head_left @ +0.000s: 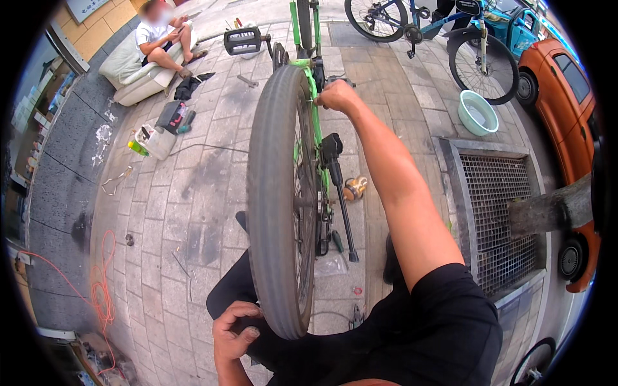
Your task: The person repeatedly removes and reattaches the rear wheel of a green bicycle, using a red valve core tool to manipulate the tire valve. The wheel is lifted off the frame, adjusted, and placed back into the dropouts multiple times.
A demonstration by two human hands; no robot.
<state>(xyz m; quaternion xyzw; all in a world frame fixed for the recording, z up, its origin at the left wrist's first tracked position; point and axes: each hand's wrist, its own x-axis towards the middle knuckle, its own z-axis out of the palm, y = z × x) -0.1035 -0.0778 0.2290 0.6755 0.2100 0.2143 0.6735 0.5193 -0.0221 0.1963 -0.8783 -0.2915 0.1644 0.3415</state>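
A green bicycle frame (pixel 315 119) stands upside down before me, its rear wheel's grey tire (pixel 273 193) rising close in front. My right hand (pixel 338 96) reaches along the right side to the green tube beside the tire. Its fingers are closed there, and what they pinch is hidden. Low by the near left edge of the tire is my left hand (pixel 235 331), thumb and fingers apart in a loose curve, holding nothing. A black kickstand (pixel 341 193) hangs off the frame's right side. The black pedal (pixel 243 41) sticks out at the far left of the frame.
A screwdriver (pixel 337 241) and a clear plastic bag (pixel 331 265) lie by the wheel. A white container (pixel 154 141) and an orange cord (pixel 102 293) are on the left. On the right are a basin (pixel 477 113), a metal grate (pixel 502 206) and a tree trunk (pixel 553 209). A person (pixel 158 38) sits far left.
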